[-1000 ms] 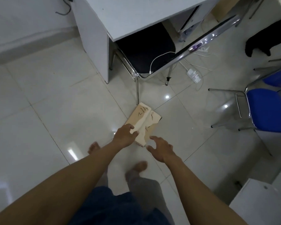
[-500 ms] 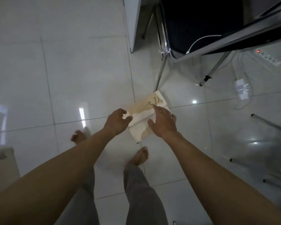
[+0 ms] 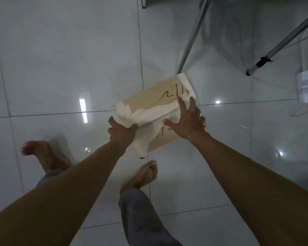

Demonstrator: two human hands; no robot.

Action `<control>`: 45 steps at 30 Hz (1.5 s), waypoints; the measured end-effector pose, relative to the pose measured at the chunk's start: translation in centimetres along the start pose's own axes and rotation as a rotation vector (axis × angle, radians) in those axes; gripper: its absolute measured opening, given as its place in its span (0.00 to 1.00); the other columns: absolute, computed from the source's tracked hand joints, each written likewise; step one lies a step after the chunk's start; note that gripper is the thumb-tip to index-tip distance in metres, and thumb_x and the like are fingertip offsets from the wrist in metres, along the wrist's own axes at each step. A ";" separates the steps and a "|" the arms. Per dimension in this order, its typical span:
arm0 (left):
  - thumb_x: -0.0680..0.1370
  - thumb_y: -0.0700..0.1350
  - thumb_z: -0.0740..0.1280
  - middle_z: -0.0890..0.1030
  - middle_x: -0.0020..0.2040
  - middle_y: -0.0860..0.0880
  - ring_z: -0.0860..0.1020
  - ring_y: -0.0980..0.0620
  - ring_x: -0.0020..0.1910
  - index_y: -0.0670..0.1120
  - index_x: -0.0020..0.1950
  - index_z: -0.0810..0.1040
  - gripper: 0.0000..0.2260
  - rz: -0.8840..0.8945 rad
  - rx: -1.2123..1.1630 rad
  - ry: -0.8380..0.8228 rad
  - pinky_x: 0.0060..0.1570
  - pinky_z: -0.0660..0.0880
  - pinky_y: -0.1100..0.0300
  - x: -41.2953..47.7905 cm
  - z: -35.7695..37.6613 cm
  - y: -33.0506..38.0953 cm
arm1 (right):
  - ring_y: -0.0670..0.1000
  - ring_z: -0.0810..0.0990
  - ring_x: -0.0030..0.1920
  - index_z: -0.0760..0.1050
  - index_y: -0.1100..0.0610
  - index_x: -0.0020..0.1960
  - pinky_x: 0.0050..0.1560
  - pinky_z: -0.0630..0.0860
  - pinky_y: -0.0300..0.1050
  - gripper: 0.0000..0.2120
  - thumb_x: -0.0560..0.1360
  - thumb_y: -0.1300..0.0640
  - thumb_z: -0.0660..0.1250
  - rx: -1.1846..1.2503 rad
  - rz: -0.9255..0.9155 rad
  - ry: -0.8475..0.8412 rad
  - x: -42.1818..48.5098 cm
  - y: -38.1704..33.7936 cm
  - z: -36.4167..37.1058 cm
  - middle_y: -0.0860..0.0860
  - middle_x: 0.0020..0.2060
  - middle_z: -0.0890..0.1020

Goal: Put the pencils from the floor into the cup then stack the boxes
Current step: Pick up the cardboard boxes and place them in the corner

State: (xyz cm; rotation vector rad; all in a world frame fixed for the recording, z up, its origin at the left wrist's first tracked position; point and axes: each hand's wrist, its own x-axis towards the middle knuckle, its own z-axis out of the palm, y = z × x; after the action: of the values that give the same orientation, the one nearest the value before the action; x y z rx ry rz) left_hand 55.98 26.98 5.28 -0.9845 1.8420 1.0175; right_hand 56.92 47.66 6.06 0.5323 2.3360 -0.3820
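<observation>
A flat cardboard box (image 3: 149,100), with torn white paper and black scribbles on top, lies on the white tiled floor in the middle of the head view. My left hand (image 3: 122,133) grips its near left edge, thumb on top. My right hand (image 3: 188,119) lies spread on the top near the right edge, with straight fingers pressing on the paper. Whether the box is off the floor I cannot tell. No pencils, cup or second box show.
Two metal chair legs (image 3: 190,41) (image 3: 274,50) slant down just behind the box. A white power adapter with cables (image 3: 307,86) lies at the far right. My bare feet (image 3: 146,176) (image 3: 41,153) stand just in front of the box. Glossy tiles stretch away to the left.
I have bent lower, so the box looks much bigger. My right hand has slid to the right side of the top. My left hand stays on the near left edge.
</observation>
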 end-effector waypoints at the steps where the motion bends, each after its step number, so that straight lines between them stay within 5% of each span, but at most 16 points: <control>1: 0.74 0.51 0.71 0.61 0.73 0.40 0.67 0.37 0.68 0.50 0.76 0.46 0.41 -0.034 -0.052 -0.020 0.63 0.69 0.45 0.9 0.6 -0.3 | 0.62 0.49 0.77 0.42 0.39 0.77 0.71 0.53 0.66 0.49 0.67 0.29 0.66 0.044 0.038 0.020 1.4 0.1 0.3 0.51 0.78 0.40; 9: 0.78 0.52 0.65 0.63 0.73 0.42 0.66 0.38 0.69 0.50 0.77 0.48 0.34 -0.141 -0.254 -0.036 0.66 0.67 0.40 4.5 3.7 -3.5 | 0.64 0.47 0.77 0.35 0.35 0.75 0.72 0.51 0.68 0.52 0.66 0.29 0.68 0.161 0.183 -0.031 7.9 2.9 2.0 0.55 0.78 0.41; 14: 0.79 0.54 0.61 0.71 0.68 0.42 0.72 0.40 0.63 0.44 0.72 0.63 0.24 -0.063 -0.132 0.014 0.63 0.73 0.44 5.1 2.9 -5.2 | 0.65 0.63 0.70 0.39 0.34 0.75 0.70 0.61 0.63 0.52 0.63 0.30 0.70 0.260 0.164 0.056 7.4 2.8 3.1 0.60 0.70 0.60; 17: 0.79 0.54 0.61 0.72 0.67 0.43 0.72 0.41 0.64 0.45 0.72 0.65 0.23 -0.039 -0.115 0.084 0.61 0.72 0.48 4.8 2.0 -5.7 | 0.65 0.67 0.65 0.40 0.32 0.74 0.69 0.64 0.61 0.52 0.62 0.29 0.70 0.283 0.171 0.093 5.4 2.3 4.4 0.60 0.65 0.62; 22: 0.75 0.53 0.69 0.71 0.69 0.44 0.71 0.41 0.66 0.49 0.75 0.57 0.33 0.139 -0.036 0.106 0.63 0.72 0.46 2.9 -0.8 -6.5 | 0.67 0.71 0.59 0.41 0.32 0.74 0.63 0.68 0.62 0.49 0.62 0.25 0.65 0.330 0.151 0.149 1.8 0.5 7.2 0.56 0.62 0.59; 26: 0.75 0.55 0.68 0.65 0.71 0.40 0.67 0.37 0.69 0.53 0.78 0.42 0.42 0.223 0.153 0.115 0.66 0.68 0.41 1.9 -3.4 -5.8 | 0.68 0.66 0.64 0.41 0.31 0.73 0.64 0.65 0.64 0.45 0.63 0.22 0.59 0.226 0.089 0.135 -0.9 -1.4 8.7 0.52 0.73 0.47; 30: 0.74 0.60 0.66 0.65 0.70 0.39 0.66 0.35 0.68 0.55 0.78 0.46 0.40 0.242 0.310 0.111 0.67 0.66 0.39 1.1 -6.4 -4.2 | 0.69 0.64 0.66 0.42 0.31 0.73 0.64 0.65 0.64 0.43 0.63 0.20 0.53 0.195 0.086 0.096 -3.1 -3.4 8.0 0.46 0.75 0.32; 39: 0.76 0.60 0.63 0.71 0.63 0.39 0.70 0.36 0.62 0.58 0.74 0.57 0.29 0.342 0.357 0.278 0.61 0.69 0.43 -4.3 -14.2 1.6 | 0.67 0.60 0.69 0.38 0.29 0.72 0.65 0.62 0.64 0.44 0.65 0.23 0.59 0.242 0.109 0.089 -10.7 -8.8 1.3 0.41 0.76 0.35; 45: 0.76 0.57 0.66 0.72 0.65 0.43 0.70 0.39 0.65 0.50 0.73 0.63 0.29 0.377 0.226 0.347 0.63 0.66 0.44 -12.3 -22.8 6.9 | 0.65 0.61 0.68 0.37 0.29 0.72 0.66 0.61 0.60 0.45 0.65 0.24 0.60 0.306 0.134 0.110 -18.4 -15.6 -6.9 0.42 0.75 0.31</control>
State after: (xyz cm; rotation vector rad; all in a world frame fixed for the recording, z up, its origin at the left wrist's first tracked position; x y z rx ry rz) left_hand 48.52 12.17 26.39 -0.7248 2.4378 0.8608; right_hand 57.92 31.96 25.59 0.8703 2.3431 -0.6663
